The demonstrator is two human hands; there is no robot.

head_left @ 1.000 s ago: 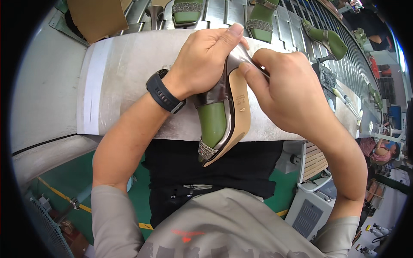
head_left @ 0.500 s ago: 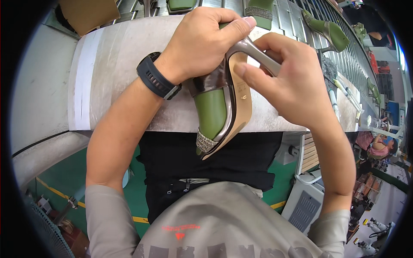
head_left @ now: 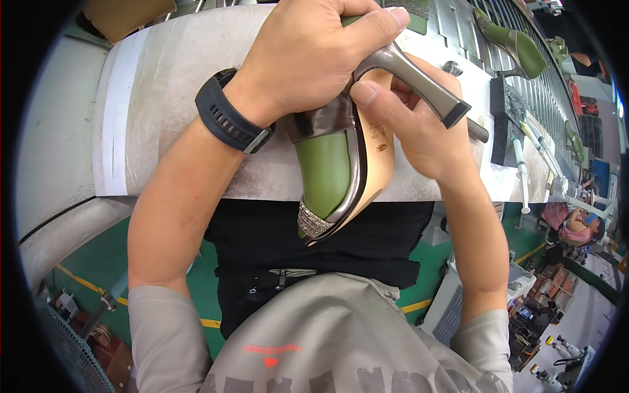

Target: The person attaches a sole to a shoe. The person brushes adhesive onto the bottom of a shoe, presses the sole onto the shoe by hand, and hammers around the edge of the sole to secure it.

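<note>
Green floor [head_left: 422, 280], yellow lines [head_left: 416, 306] across it. Pale worktable [head_left: 160, 131], scuffed top, white strip [head_left: 124, 124] along its left end. Slatted metal conveyor [head_left: 462, 29] past the far edge, running off upper right. Smooth off-white panel [head_left: 65, 111] on the left. Light-coloured cabinet [head_left: 449, 314] with vent slots, lower right. Greyish floor area [head_left: 593, 314] further right, blurry clutter around. Bright light strip [head_left: 618, 98], right rim. Fisheye corners black.
</note>
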